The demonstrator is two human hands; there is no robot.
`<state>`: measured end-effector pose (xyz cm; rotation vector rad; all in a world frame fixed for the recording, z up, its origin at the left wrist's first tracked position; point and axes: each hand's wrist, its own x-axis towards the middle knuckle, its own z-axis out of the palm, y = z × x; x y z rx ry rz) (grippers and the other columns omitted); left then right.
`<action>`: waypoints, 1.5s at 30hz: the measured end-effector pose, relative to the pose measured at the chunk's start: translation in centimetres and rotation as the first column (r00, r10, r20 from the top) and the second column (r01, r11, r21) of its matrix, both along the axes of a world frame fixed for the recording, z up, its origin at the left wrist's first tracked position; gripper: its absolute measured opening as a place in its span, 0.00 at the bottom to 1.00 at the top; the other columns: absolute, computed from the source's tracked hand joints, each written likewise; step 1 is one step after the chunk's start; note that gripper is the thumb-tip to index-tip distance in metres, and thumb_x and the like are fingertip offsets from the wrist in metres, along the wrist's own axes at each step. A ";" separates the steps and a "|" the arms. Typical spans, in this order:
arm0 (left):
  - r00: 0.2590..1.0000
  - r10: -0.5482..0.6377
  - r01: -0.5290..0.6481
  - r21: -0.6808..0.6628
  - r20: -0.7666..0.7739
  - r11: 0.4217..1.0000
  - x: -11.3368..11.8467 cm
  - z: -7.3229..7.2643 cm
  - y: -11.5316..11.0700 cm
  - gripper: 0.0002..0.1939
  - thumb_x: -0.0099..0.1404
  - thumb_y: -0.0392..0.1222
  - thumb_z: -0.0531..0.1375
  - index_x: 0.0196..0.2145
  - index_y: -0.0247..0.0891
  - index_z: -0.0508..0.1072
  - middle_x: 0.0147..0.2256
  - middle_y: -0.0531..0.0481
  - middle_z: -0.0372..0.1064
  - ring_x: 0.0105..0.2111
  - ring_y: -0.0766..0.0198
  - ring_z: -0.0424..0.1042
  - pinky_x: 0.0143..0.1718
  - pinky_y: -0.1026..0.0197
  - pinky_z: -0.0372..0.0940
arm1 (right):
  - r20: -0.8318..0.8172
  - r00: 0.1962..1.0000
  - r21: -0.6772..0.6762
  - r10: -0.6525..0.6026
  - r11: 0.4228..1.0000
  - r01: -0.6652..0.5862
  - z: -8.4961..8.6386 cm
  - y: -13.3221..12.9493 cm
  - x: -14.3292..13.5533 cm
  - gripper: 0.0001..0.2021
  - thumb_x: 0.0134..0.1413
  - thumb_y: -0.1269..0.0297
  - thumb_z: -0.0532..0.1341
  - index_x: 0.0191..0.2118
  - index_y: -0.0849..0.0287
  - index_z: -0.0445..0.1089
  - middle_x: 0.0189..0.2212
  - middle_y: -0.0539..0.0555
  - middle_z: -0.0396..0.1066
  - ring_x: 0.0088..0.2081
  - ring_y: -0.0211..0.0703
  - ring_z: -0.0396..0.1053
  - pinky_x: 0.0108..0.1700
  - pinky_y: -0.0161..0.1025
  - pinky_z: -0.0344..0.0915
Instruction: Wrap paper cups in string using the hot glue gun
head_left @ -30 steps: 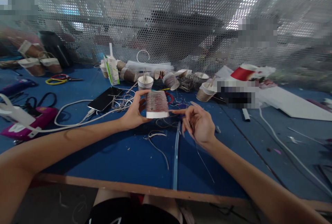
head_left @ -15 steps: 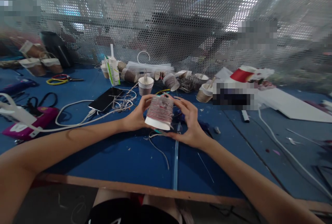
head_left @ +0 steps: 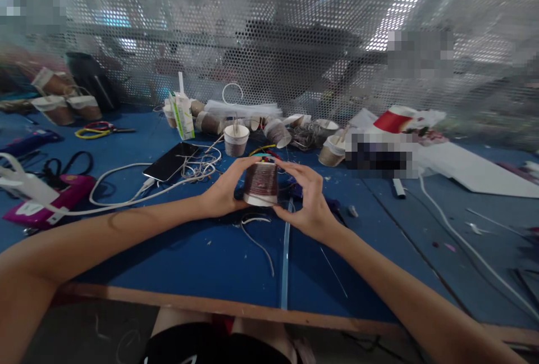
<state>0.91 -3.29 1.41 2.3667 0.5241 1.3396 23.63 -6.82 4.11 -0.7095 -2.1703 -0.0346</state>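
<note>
At the frame's centre, the left hand (head_left: 222, 189) and right hand (head_left: 310, 202) grip a small white paper cup wound with reddish-brown cord (head_left: 261, 183), wide end down; light, even fingertip pressure should keep its windings undisturbed.

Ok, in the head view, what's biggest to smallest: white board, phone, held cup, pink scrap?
1. White board
2. Phone and held cup: too alike to rank; the cup looks nearer
3. Pink scrap

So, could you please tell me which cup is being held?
The wrapped cup gripped between the left hand and right hand; neither touches the other cups.
</note>
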 end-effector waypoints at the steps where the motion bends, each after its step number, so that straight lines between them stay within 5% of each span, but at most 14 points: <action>1: 0.999 0.049 -0.050 0.011 0.017 0.999 0.1 -0.1 0.0 0.40 0.57 0.45 0.68 0.62 0.44 0.55 0.58 0.37 0.61 0.60 0.46 0.63 0.62 0.41 0.62 | -0.035 0.999 -0.032 0.020 0.999 -0.021 0.0 0.0 -0.1 0.41 0.50 0.69 0.66 0.65 0.51 0.43 0.62 0.65 0.56 0.61 0.59 0.62 0.60 0.62 0.64; 4: 0.968 0.203 -0.202 -0.019 0.148 0.979 0.2 -0.7 0.4 0.38 0.55 0.45 0.70 0.59 0.43 0.57 0.56 0.39 0.61 0.59 0.47 0.64 0.60 0.42 0.64 | -0.159 0.984 -0.155 0.079 0.983 -0.104 0.2 -0.5 -0.1 0.40 0.50 0.65 0.68 0.63 0.51 0.44 0.63 0.67 0.54 0.49 0.51 0.73 0.50 0.55 0.73; 7: 0.862 0.293 -0.248 -0.160 0.413 0.955 0.1 -1.4 1.3 0.41 0.53 0.51 0.70 0.58 0.47 0.53 0.57 0.41 0.57 0.60 0.48 0.62 0.60 0.43 0.63 | -0.297 0.949 -0.309 0.104 0.930 -0.198 0.6 -1.2 0.3 0.23 0.59 0.58 0.61 0.56 0.52 0.54 0.57 0.64 0.64 0.27 0.37 0.74 0.30 0.42 0.74; 10: 0.704 0.330 -0.103 -0.370 0.629 0.923 -0.1 -1.6 2.5 0.38 0.55 0.58 0.67 0.55 0.50 0.53 0.56 0.45 0.58 0.61 0.51 0.62 0.63 0.44 0.60 | -0.508 0.861 -0.366 0.027 0.898 -0.244 1.3 -1.1 1.1 0.13 0.64 0.51 0.51 0.47 0.52 0.60 0.44 0.57 0.72 0.25 0.40 0.73 0.24 0.41 0.70; 13: 0.607 0.353 0.060 -0.484 0.712 0.873 -0.4 -1.6 3.4 0.32 0.57 0.64 0.62 0.52 0.50 0.56 0.56 0.48 0.60 0.62 0.53 0.61 0.65 0.45 0.58 | -0.563 0.804 -0.370 -0.191 0.928 -0.039 2.2 0.6 2.5 0.14 0.61 0.47 0.51 0.39 0.52 0.59 0.36 0.55 0.71 0.32 0.47 0.73 0.27 0.43 0.70; 15: 0.601 0.361 0.065 -0.494 0.713 0.867 -0.3 -1.6 3.6 0.30 0.57 0.65 0.61 0.50 0.51 0.56 0.55 0.48 0.60 0.61 0.54 0.62 0.65 0.44 0.57 | -0.383 0.836 -0.386 -0.392 0.891 0.241 3.0 1.8 3.7 0.13 0.58 0.48 0.53 0.36 0.52 0.59 0.34 0.56 0.69 0.37 0.50 0.72 0.32 0.46 0.70; 17: 0.625 0.363 0.025 -0.482 0.691 0.876 -0.1 -1.6 3.3 0.32 0.54 0.62 0.65 0.50 0.50 0.56 0.54 0.48 0.61 0.59 0.53 0.64 0.64 0.43 0.59 | 0.034 0.854 -0.380 -0.519 0.784 0.492 3.8 2.6 4.8 0.14 0.52 0.49 0.58 0.32 0.54 0.59 0.34 0.58 0.69 0.40 0.55 0.70 0.40 0.52 0.69; 20: 0.755 0.306 -0.040 -0.425 0.580 0.904 0.2 -1.6 2.6 0.40 0.47 0.53 0.72 0.52 0.48 0.55 0.54 0.45 0.59 0.55 0.51 0.66 0.59 0.43 0.64 | 0.554 0.725 -0.373 -0.409 0.658 0.655 4.7 2.5 5.8 0.14 0.47 0.52 0.61 0.33 0.57 0.62 0.39 0.63 0.69 0.45 0.62 0.69 0.45 0.56 0.67; 23: 0.876 0.267 -0.115 -0.363 0.402 0.925 0.2 -1.5 2.1 0.42 0.47 0.45 0.71 0.56 0.46 0.54 0.56 0.42 0.55 0.56 0.50 0.64 0.57 0.43 0.65 | 0.713 0.637 -0.338 -0.292 0.653 0.678 4.9 1.7 5.4 0.16 0.42 0.62 0.62 0.39 0.60 0.63 0.44 0.64 0.68 0.47 0.61 0.69 0.45 0.50 0.67; 30: 0.920 0.297 -0.258 -0.176 0.255 0.950 -0.3 -1.2 1.9 0.43 0.46 0.37 0.71 0.57 0.47 0.57 0.54 0.44 0.54 0.56 0.50 0.60 0.55 0.44 0.67 | 0.812 0.430 -0.104 -0.396 0.627 0.772 3.9 0.8 2.0 0.15 0.49 0.68 0.56 0.45 0.65 0.62 0.44 0.67 0.67 0.38 0.57 0.72 0.34 0.44 0.63; 33: 0.916 0.333 -0.305 -0.149 0.225 0.941 -0.4 -0.9 1.8 0.43 0.46 0.36 0.71 0.57 0.47 0.57 0.54 0.44 0.54 0.56 0.49 0.59 0.53 0.44 0.68 | 0.691 0.513 -0.081 -0.509 0.651 0.755 3.9 0.9 2.3 0.12 0.49 0.67 0.54 0.41 0.64 0.63 0.41 0.67 0.68 0.37 0.57 0.71 0.35 0.45 0.62; 35: 0.910 0.353 -0.329 -0.139 0.217 0.934 -0.4 -0.8 1.7 0.43 0.45 0.34 0.70 0.57 0.47 0.58 0.53 0.45 0.54 0.56 0.49 0.59 0.53 0.44 0.68 | 0.536 0.652 -0.070 -0.536 0.742 0.667 3.9 1.0 2.9 0.11 0.47 0.67 0.55 0.39 0.62 0.62 0.39 0.65 0.68 0.37 0.56 0.70 0.38 0.46 0.64; 39: 0.908 0.376 -0.360 -0.115 0.187 0.926 -0.2 -0.5 1.3 0.44 0.43 0.29 0.69 0.57 0.47 0.59 0.52 0.46 0.55 0.56 0.50 0.58 0.57 0.41 0.63 | 0.256 0.896 0.000 -0.362 0.927 0.374 3.6 0.6 3.4 0.05 0.50 0.62 0.55 0.34 0.56 0.60 0.31 0.58 0.67 0.33 0.50 0.68 0.37 0.44 0.65; 45: 0.910 0.402 -0.395 -0.083 0.104 0.915 -0.2 0.0 0.8 0.45 0.43 0.25 0.68 0.57 0.48 0.60 0.52 0.46 0.54 0.56 0.49 0.58 0.60 0.41 0.61 | 0.220 0.970 0.110 -0.101 0.991 0.078 2.6 -1.0 1.6 0.07 0.52 0.63 0.59 0.35 0.54 0.60 0.28 0.53 0.67 0.29 0.43 0.66 0.30 0.38 0.62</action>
